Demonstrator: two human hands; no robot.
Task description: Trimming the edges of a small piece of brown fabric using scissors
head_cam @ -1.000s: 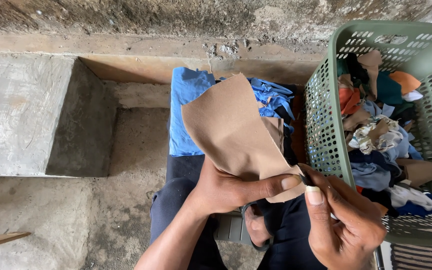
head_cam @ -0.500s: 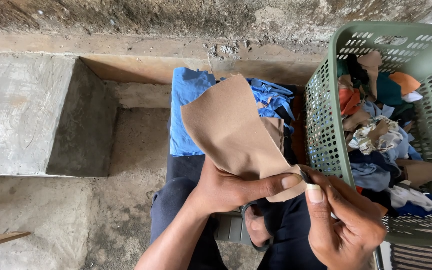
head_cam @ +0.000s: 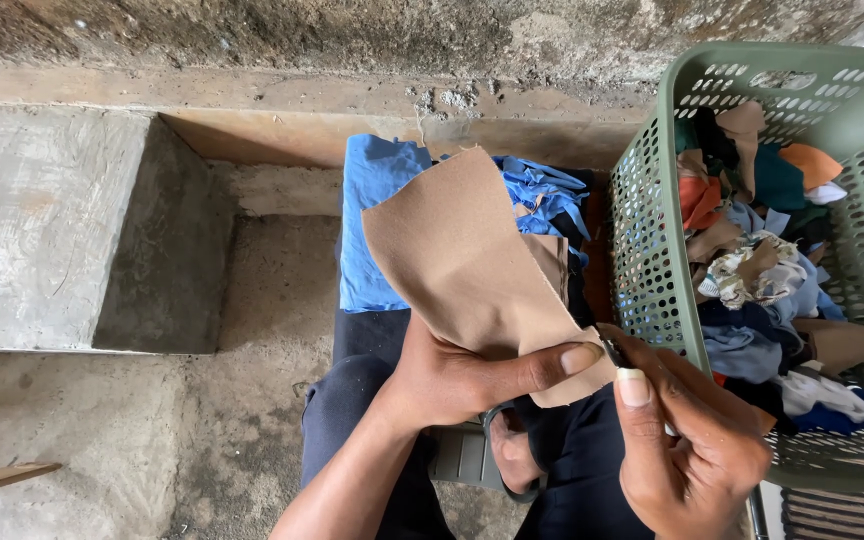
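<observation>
Left hand (head_cam: 452, 375) pinches the tan, limp fabric scrap (head_cam: 467, 265) over the lap beside the green plastic basket's (head_cam: 652, 270) wall; right hand (head_cam: 692, 450) clamps a dark blade tip (head_cam: 613, 352) at its lower edge — best keep the cloth taut.

tan fabric piece (head_cam: 462, 255), flat, upright, lower edge pinched btwn both hands

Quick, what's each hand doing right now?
Left hand: closed on the tan fabric piece.
Right hand: closed on a small dark tool at the fabric's edge.
</observation>
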